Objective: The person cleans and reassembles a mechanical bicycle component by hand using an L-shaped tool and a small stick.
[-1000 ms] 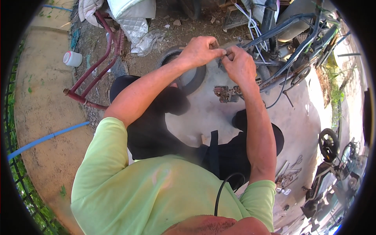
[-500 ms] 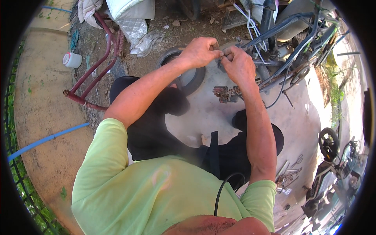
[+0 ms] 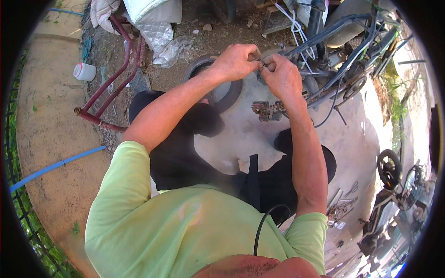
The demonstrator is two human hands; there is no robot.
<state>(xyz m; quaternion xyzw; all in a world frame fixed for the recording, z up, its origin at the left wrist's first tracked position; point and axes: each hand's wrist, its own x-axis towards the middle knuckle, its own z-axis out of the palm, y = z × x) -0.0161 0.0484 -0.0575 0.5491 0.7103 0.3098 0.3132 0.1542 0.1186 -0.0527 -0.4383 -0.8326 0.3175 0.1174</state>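
My left hand [image 3: 237, 62] and my right hand [image 3: 281, 76] meet in front of me, fingers closed in pinches around something small and greyish [image 3: 262, 66] that the fingertips mostly hide. Just beyond them is a dark bicycle or similar vehicle frame [image 3: 336, 32] with hanging cables and white cords [image 3: 299, 34]. Below my right hand a rusty pedal-like part [image 3: 266, 111] shows near a chain. A black tyre [image 3: 229, 99] lies on the concrete under my left forearm, between my bent legs.
To the left are a red tubular frame [image 3: 97, 95], a white lidded tub [image 3: 84, 72], a blue pipe [image 3: 60, 163] and silvery sheeting [image 3: 162, 34]. Tools [image 3: 340, 204] lie at my right side, near a dark two-wheeler [image 3: 389, 171] at the far right.
My fingertips have shifted slightly, and a little more of the small piece shows between them. My arms stay almost in the same position.
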